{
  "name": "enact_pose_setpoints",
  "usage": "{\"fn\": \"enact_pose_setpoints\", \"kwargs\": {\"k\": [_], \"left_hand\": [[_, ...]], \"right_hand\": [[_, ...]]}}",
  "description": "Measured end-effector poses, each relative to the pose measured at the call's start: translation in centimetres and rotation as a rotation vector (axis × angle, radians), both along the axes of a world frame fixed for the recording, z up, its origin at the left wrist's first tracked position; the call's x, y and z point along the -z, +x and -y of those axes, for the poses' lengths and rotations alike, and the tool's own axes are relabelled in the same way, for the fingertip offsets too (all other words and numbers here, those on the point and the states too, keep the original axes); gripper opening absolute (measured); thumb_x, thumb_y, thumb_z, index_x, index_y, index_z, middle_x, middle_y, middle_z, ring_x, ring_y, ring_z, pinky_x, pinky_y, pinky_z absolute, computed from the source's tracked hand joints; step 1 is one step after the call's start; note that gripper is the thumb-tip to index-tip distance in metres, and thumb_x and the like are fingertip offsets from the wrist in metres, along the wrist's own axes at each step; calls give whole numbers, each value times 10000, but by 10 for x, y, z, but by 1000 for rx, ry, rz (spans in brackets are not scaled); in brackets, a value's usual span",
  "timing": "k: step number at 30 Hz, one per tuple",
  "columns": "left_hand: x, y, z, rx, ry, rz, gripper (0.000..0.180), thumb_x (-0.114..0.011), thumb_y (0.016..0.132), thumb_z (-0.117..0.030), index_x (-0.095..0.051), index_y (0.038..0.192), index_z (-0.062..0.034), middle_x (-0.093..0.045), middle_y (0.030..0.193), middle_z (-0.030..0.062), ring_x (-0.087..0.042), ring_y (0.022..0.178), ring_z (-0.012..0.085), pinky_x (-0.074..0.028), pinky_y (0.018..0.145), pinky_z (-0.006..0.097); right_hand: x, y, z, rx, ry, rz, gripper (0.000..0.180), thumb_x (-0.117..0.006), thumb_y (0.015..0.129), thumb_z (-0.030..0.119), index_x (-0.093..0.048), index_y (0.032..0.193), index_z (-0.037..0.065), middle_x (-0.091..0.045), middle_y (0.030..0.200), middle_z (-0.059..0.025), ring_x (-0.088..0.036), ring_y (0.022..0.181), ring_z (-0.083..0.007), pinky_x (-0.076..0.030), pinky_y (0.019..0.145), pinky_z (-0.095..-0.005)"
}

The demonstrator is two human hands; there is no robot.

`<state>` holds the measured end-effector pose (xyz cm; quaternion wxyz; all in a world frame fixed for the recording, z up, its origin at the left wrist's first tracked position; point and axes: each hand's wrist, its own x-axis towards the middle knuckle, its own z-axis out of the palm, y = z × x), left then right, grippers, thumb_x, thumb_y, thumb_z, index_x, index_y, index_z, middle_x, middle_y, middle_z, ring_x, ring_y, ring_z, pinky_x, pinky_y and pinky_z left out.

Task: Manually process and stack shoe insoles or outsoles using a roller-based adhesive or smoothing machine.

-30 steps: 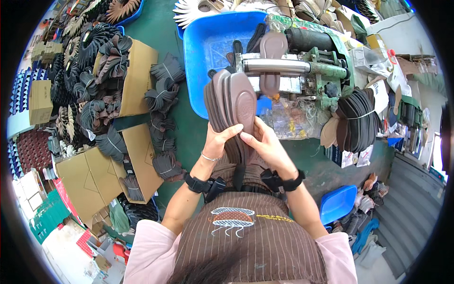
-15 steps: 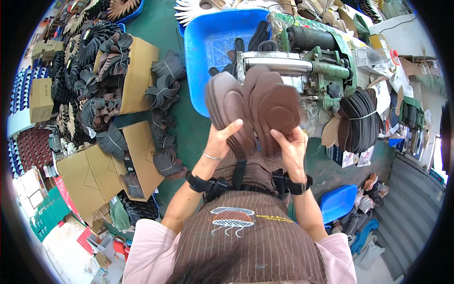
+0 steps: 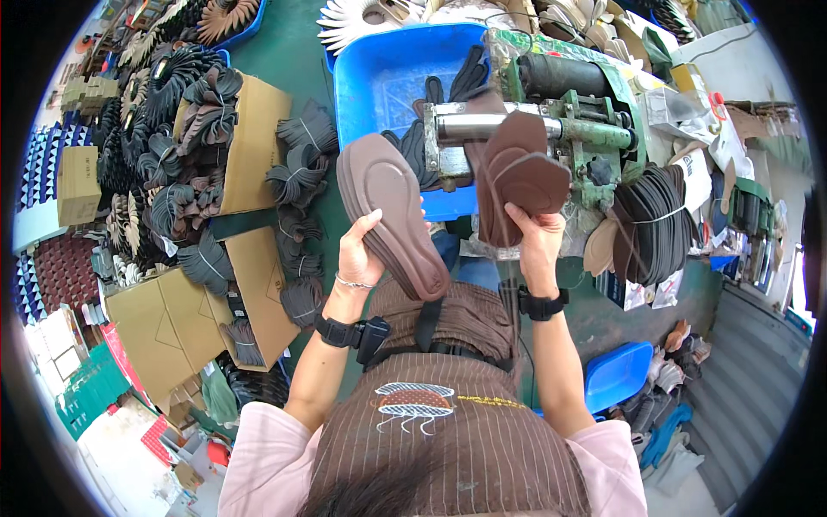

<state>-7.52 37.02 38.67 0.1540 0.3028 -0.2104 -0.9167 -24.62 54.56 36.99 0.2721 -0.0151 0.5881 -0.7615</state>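
Note:
My left hand (image 3: 360,256) grips a stack of brown shoe insoles (image 3: 388,211), held up in front of me with the toe ends pointing away. Several more brown insoles (image 3: 515,177) sit fanned out in my right hand (image 3: 534,234), close to the metal roller (image 3: 487,127) of a green machine (image 3: 594,129). The two stacks are apart, roughly a hand's width between them. Both wrists wear black bands.
A blue tray (image 3: 379,82) with dark insoles sits behind the roller. Cardboard boxes (image 3: 250,155) and tied bundles of dark insoles (image 3: 297,181) fill the left side. A bundle of black soles (image 3: 650,224) lies to the right, and a blue tub (image 3: 616,375) stands lower right.
One stack held in both hands has been split in two. My right hand moved right toward the roller with its share, while my left hand kept the rest and tilted it left.

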Motion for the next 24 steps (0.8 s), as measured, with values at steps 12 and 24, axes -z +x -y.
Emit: {"fn": "enact_pose_setpoints", "kwargs": {"k": [12, 24], "left_hand": [[11, 5, -15, 29, -21, 35, 514, -650, 868, -131, -439, 1313, 16, -569, 1223, 173, -579, 1126, 294, -461, 984, 444], [4, -19, -30, 68, -190, 148, 482, -692, 859, -92, -488, 1289, -15, -577, 1229, 101, -571, 1116, 224, -467, 954, 352]], "right_hand": [[-6, -4, 6, -160, 138, 29, 268, -715, 804, 8, -658, 1064, -25, -689, 1025, -62, -627, 892, -102, -499, 827, -270], [-26, 30, 14, -470, 240, 154, 236, -667, 903, 269, -663, 923, 34, -614, 769, 32, -521, 696, -36, -428, 641, -202]]}}
